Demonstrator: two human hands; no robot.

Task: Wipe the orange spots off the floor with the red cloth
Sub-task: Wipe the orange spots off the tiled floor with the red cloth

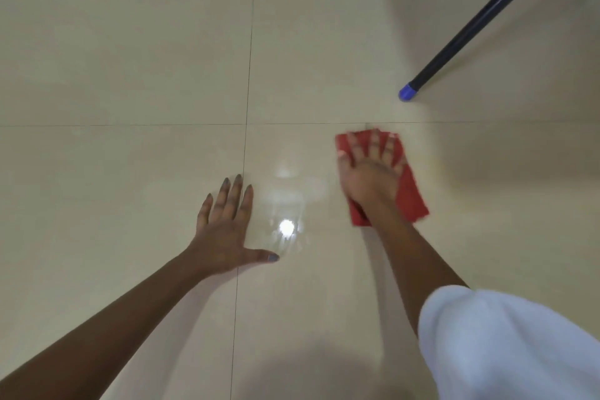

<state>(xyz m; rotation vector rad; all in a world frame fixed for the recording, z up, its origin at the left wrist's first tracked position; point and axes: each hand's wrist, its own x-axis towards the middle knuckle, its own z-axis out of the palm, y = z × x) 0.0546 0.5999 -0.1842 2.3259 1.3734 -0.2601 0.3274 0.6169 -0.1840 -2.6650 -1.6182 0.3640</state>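
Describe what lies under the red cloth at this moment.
The red cloth lies flat on the beige tiled floor, pressed down by the right hand. Whether any orange spot sits beneath cannot be seen; the cloth covers it.

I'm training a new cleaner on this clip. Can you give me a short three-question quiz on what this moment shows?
1. True or false: the left hand holds the red cloth.
2. The right hand presses the cloth: A) bunched in a fist, B) flat with fingers spread, C) pinched by one corner.
3. What colour are the caps on the dark legs beyond the cloth?

Key: 1 false, it rests bare on the floor; 2 B; 3 blue.
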